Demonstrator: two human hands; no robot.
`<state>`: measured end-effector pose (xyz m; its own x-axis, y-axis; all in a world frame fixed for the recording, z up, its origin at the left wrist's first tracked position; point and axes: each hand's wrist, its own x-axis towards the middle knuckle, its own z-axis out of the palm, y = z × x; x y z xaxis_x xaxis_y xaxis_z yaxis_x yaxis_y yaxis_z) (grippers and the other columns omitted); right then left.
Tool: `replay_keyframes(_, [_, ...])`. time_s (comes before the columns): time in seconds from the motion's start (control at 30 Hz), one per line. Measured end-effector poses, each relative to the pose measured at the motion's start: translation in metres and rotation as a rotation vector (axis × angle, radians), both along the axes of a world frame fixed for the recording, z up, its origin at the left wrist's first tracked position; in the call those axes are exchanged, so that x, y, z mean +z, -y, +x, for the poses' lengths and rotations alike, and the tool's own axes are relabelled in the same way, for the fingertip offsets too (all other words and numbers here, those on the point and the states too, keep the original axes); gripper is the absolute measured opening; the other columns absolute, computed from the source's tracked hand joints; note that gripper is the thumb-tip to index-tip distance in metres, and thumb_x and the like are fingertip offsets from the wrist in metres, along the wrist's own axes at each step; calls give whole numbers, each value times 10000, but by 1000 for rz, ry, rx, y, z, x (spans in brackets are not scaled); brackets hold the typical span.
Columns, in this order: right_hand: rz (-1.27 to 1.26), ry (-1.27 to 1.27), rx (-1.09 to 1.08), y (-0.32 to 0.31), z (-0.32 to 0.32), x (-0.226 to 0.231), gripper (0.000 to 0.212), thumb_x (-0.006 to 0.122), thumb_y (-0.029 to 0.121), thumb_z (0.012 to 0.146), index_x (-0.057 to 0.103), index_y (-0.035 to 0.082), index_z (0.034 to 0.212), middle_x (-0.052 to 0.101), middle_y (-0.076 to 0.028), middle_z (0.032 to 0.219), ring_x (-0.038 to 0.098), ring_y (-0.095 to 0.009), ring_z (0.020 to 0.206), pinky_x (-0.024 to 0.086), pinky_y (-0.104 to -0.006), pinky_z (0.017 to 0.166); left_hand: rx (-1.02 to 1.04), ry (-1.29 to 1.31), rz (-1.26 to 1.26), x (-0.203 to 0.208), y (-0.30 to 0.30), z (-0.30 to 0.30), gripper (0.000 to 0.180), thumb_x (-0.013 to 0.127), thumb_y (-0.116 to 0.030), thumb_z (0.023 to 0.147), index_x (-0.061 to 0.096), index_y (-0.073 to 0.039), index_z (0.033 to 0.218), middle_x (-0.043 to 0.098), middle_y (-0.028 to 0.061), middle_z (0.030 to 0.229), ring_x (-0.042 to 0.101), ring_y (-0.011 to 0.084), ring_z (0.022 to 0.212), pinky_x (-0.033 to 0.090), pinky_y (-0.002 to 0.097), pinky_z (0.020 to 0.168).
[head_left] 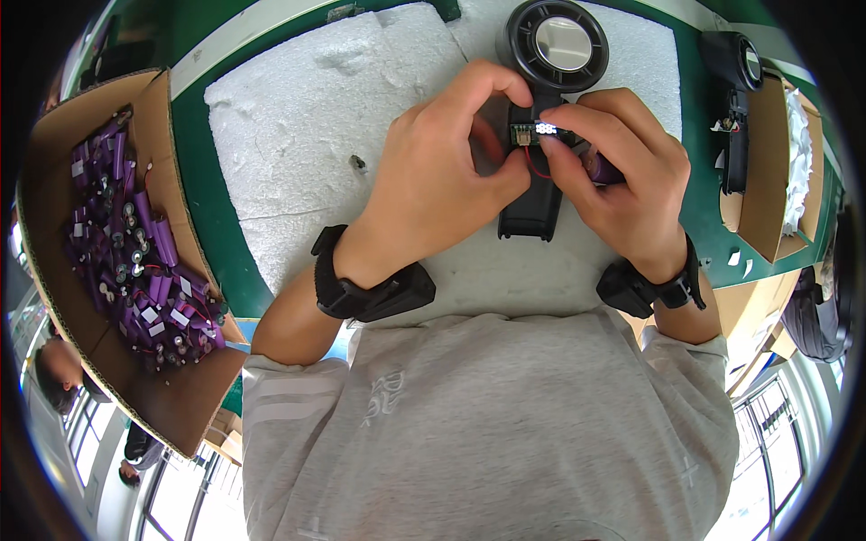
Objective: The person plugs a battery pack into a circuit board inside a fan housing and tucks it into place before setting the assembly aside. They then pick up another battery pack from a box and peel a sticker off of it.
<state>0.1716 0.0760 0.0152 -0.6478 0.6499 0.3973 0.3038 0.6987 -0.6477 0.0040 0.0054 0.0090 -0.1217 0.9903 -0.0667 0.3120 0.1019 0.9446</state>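
A black handheld fan (pixel 527 216) lies on the white foam sheet, its round head (pixel 563 45) away from me and its handle open toward me. A small green circuit board (pixel 523 135) with a white connector and glowing white lights sits at the upper handle. My left hand (pixel 442 162) curls its thumb and forefinger round the handle's left side. My right hand (pixel 627 167) pinches the board's right end between thumb and forefinger. A purple battery cell (pixel 603 169) is partly hidden under the right fingers, with a red wire (pixel 537 167) running from near the connector.
At left stands a cardboard box (pixel 180 180) of many purple battery cells (pixel 135 243) with wires. Another black fan (pixel 735 135) lies by a cardboard box (pixel 771 171) holding white material at right. White foam (pixel 307 108) covers much of the green table (pixel 203 180). Other people are at far left.
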Motion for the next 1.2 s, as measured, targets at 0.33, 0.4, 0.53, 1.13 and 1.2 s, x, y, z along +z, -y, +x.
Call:
replay_keyframes(0.33, [-20,39,-9,0,1,1,244,736,-24,702,684,35,933,605,-60,832,532,-107,576,408,-221,482,-62,-53,-111,5,1,-1,417,643,32,717,516,-76,1099,609,2,920,570,61,670,427,196,527])
replay_keyframes(0.4, [-23,44,-6,1,2,2,244,736,-24,704,683,33,935,604,-59,829,533,-106,579,408,-220,484,-65,-48,-117,4,1,-3,413,645,34,726,520,-73,1105,610,3,911,570,62,668,427,196,525])
replay_keyframes(0.53, [-19,44,-3,2,1,2,241,733,-26,706,681,28,935,598,-59,819,533,-113,584,412,-220,493,-89,214,9,-3,2,-9,359,660,32,782,574,-68,1116,630,26,914,567,65,654,421,187,522])
replay_keyframes(1.13, [-728,320,144,-16,15,33,333,723,4,716,571,31,1012,581,-9,868,494,-57,690,400,-214,588,-242,-156,222,0,-5,-14,262,606,47,848,704,-78,1056,635,140,1032,651,204,862,531,267,727])
replay_keyframes(1.2, [-807,328,224,-19,19,33,374,714,0,721,567,33,1063,581,-9,898,495,-55,716,405,-215,610,-238,-148,228,-1,-4,-18,264,603,46,852,703,-82,1061,632,133,1025,646,198,861,527,260,729])
